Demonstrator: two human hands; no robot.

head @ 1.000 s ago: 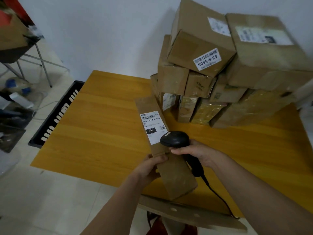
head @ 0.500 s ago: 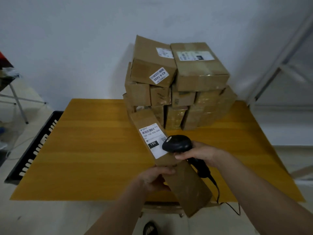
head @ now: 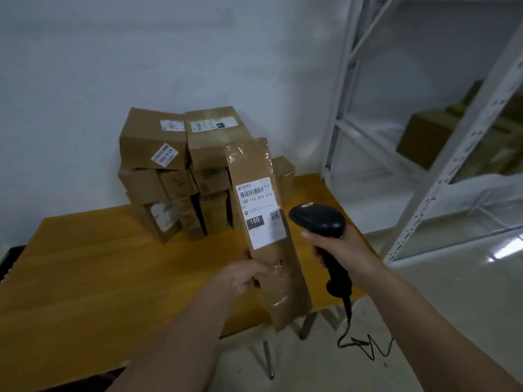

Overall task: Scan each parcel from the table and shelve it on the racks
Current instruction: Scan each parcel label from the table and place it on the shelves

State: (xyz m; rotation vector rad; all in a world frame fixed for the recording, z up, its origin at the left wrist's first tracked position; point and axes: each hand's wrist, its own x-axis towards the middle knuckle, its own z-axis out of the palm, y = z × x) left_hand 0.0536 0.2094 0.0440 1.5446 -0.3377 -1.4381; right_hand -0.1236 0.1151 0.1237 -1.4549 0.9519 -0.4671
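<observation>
We stand at the near right corner of a yellow wooden desk [head: 93, 278] whose grain runs across our view. Its far edge meets a plain white wall [head: 141, 52]. At the far right part of the desk sits a pile [head: 181, 171] of brown cardboard boxes, stacked in about three layers against the wall, several with white labels; the two top boxes lie side by side and touch.

Our left hand [head: 243, 275] grips a long flat parcel [head: 268, 230] by its left edge, fingers curled round it, holding it nearly upright above the desk's right edge and in front of the pile. The parcel is brown, wrapped in clear tape, and faces us with a white label [head: 261, 212] that bears a barcode and the number 150.

Our right hand [head: 346, 254] is closed round the handle of a black scanner [head: 319, 223], whose head sits just right of the label, close to the parcel but apart from it. Its cable [head: 353, 335] hangs down to the floor [head: 424, 321], which is pale and glossy.

To the right of the desk stands a white metal rack [head: 458, 154] with angled braces and perforated uprights. On one shelf deep inside it we make out a brown box [head: 421, 137], blurred. A dark object shows at the desk's left edge, too cut off to tell.
</observation>
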